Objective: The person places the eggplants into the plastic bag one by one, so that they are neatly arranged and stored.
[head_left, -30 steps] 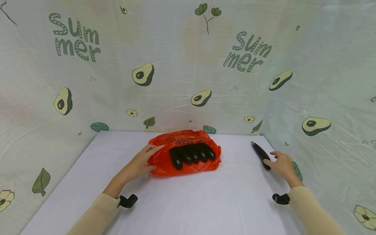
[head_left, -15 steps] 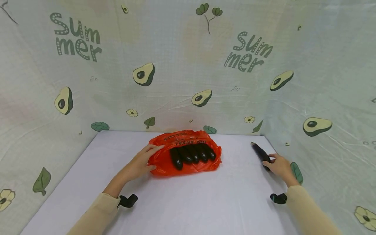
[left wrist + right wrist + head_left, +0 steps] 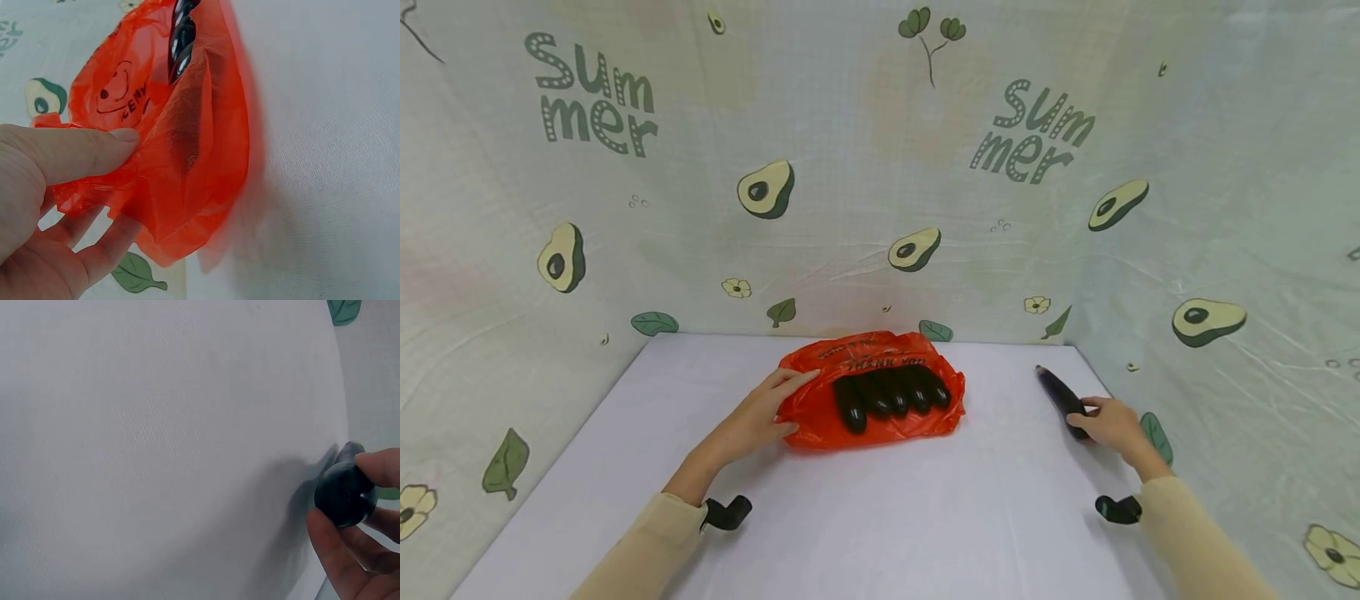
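On the left, my left hand (image 3: 752, 421) holds the side of a red plastic bag (image 3: 808, 414) that lies with its mouth toward me. In the left wrist view the thumb lies over the crumpled film (image 3: 187, 206), with fingers behind it. Several glossy dark eggplants (image 3: 880, 393) lie side by side inside the bag. At the right of the table, my right hand (image 3: 1116, 427) pinches the blunt near end of one more eggplant (image 3: 1056, 390), whose stem end points away. The right wrist view shows thumb and fingertips around that eggplant's rounded end (image 3: 345, 495).
A white-covered table (image 3: 910, 517) spreads under both hands. Cloth walls printed with avocados, leaves and lettering enclose it at the back (image 3: 842, 250) and both sides; the right wall (image 3: 1247, 400) stands close beside my right hand. Black wrist-worn devices sit at both cuffs.
My right hand has closed its fingers on the loose eggplant, which has shifted slightly left. The left hand and the bag have stayed in place.
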Demonstrator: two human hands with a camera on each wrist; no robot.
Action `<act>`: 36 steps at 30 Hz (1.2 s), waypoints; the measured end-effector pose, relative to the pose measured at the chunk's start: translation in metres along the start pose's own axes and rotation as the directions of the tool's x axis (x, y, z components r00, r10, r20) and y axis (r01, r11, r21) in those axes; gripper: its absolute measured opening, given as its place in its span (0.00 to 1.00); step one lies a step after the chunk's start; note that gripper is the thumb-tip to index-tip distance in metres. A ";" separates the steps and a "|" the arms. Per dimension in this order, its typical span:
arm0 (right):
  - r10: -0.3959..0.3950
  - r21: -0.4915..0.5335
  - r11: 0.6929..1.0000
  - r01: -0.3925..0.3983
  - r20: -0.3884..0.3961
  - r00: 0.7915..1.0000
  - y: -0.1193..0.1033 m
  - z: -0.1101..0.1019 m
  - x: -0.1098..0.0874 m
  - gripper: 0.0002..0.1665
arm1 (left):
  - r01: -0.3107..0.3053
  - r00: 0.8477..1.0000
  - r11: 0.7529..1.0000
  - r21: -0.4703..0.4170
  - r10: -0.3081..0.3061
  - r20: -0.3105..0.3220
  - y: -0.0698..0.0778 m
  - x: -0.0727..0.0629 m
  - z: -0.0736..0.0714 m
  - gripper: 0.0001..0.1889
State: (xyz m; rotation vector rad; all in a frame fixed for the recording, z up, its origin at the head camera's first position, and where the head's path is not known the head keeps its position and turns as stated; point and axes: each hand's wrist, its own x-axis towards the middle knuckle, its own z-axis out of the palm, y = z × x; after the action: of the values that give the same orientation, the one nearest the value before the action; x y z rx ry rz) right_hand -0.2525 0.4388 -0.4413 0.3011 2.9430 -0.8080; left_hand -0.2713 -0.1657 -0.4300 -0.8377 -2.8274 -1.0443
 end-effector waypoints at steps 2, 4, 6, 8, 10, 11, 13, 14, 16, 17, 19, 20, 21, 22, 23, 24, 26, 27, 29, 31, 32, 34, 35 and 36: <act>-0.010 0.009 1.000 0.010 -0.002 1.000 -0.005 -0.002 -0.004 0.43 | -0.001 1.000 1.000 0.000 0.001 0.000 0.000 0.000 0.000 0.46; -0.032 0.010 0.999 0.032 -0.007 0.999 -0.010 -0.006 -0.009 0.42 | 0.000 1.000 1.000 0.003 0.000 -0.002 0.000 0.000 -0.001 0.46; -0.064 0.006 0.998 0.064 -0.013 0.998 -0.017 -0.010 -0.015 0.42 | 0.001 1.000 1.000 0.009 -0.001 -0.005 0.001 0.000 -0.001 0.46; -0.092 -0.004 0.996 0.092 -0.022 0.995 -0.022 -0.013 -0.022 0.41 | -0.003 1.000 1.000 0.010 0.003 -0.007 0.001 0.000 -0.001 0.46; -0.126 -0.011 0.992 0.125 -0.023 0.992 -0.028 -0.016 -0.029 0.41 | -0.008 1.000 1.000 0.010 0.008 -0.006 0.001 0.001 0.000 0.46; -0.141 -0.014 0.990 0.141 -0.022 0.990 -0.031 -0.017 -0.033 0.41 | -0.011 1.000 1.000 0.012 0.011 -0.005 0.001 0.001 0.000 0.46; -0.163 -0.013 0.987 0.163 -0.018 0.986 -0.038 -0.018 -0.041 0.41 | -0.016 1.000 1.000 0.012 0.016 -0.002 0.002 0.001 0.001 0.46; -0.174 -0.009 0.985 0.174 -0.015 0.985 -0.042 -0.019 -0.045 0.41 | -0.017 1.000 1.000 0.010 0.017 0.000 0.002 0.001 0.001 0.46; -0.190 -0.002 0.982 0.190 -0.009 0.982 -0.050 -0.020 -0.054 0.41 | -0.014 1.000 1.000 0.011 0.014 0.001 0.002 0.002 0.001 0.46; -0.195 0.001 0.981 0.195 -0.006 0.981 -0.055 -0.020 -0.058 0.41 | -0.010 1.000 1.000 0.010 0.010 0.002 0.003 0.002 0.001 0.46; -0.207 0.006 0.978 0.207 -0.004 0.978 -0.064 -0.021 -0.067 0.40 | -0.002 1.000 1.000 0.009 0.002 0.001 0.002 0.001 0.001 0.46; -0.215 0.008 0.977 0.215 -0.002 0.977 -0.068 -0.020 -0.071 0.40 | 0.003 1.000 1.000 0.009 -0.003 0.001 0.002 0.001 0.001 0.46; -0.223 0.011 0.975 0.223 -0.001 0.975 -0.072 -0.020 -0.075 0.39 | 0.008 1.000 1.000 0.009 -0.008 0.001 0.002 0.001 0.001 0.46; -0.232 0.014 0.973 0.232 0.000 0.973 -0.076 -0.019 -0.079 0.39 | 0.011 1.000 1.000 0.010 -0.011 0.001 0.002 0.001 0.001 0.46; -0.240 0.019 0.971 0.240 0.002 0.971 -0.080 -0.019 -0.082 0.38 | 0.013 1.000 1.000 0.011 -0.013 0.001 0.002 0.001 0.001 0.46; -0.247 0.022 0.969 0.247 0.003 0.969 -0.083 -0.018 -0.085 0.38 | 0.015 1.000 1.000 0.011 -0.015 0.001 0.002 0.001 0.001 0.46; -0.259 0.037 0.965 0.259 0.007 0.966 -0.090 -0.015 -0.090 0.37 | 0.016 1.000 1.000 0.004 -0.016 0.001 0.003 0.001 0.001 0.46; -0.264 0.044 0.964 0.263 0.009 0.965 -0.093 -0.013 -0.092 0.37 | 0.015 1.000 1.000 0.001 -0.015 0.001 0.003 0.000 0.001 0.46; -0.271 0.054 0.961 0.270 0.016 0.962 -0.098 -0.009 -0.095 0.36 | 0.012 1.000 1.000 -0.002 -0.012 -0.002 0.003 0.000 0.001 0.46; -0.280 0.071 0.958 0.277 0.027 0.960 -0.103 -0.005 -0.098 0.36 | 0.005 1.000 1.000 -0.001 -0.005 -0.004 0.003 0.000 0.001 0.46; -0.284 0.078 0.957 0.281 0.033 0.958 -0.106 -0.003 -0.099 0.36 | 0.001 1.000 1.000 0.000 -0.001 -0.005 0.002 0.000 0.002 0.46; -0.293 0.094 0.953 0.288 0.042 0.955 -0.110 0.001 -0.101 0.36 | -0.004 1.000 1.000 0.005 0.005 -0.007 0.002 0.000 0.002 0.46; -0.298 0.103 0.951 0.292 0.045 0.954 -0.112 0.003 -0.101 0.36 | -0.008 1.000 1.000 0.005 0.008 -0.009 0.002 0.000 0.002 0.46; -0.302 0.111 0.949 0.296 0.048 0.952 -0.114 0.005 -0.102 0.36 | -0.010 1.000 1.000 0.001 0.010 -0.008 0.002 0.000 0.002 0.46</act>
State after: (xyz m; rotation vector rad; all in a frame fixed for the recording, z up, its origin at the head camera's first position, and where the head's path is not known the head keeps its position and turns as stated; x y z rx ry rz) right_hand -0.1766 0.3233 -0.3759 -0.1705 2.9300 -0.9847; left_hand -0.2698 -0.1638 -0.4302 -0.8449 -2.8134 -1.0420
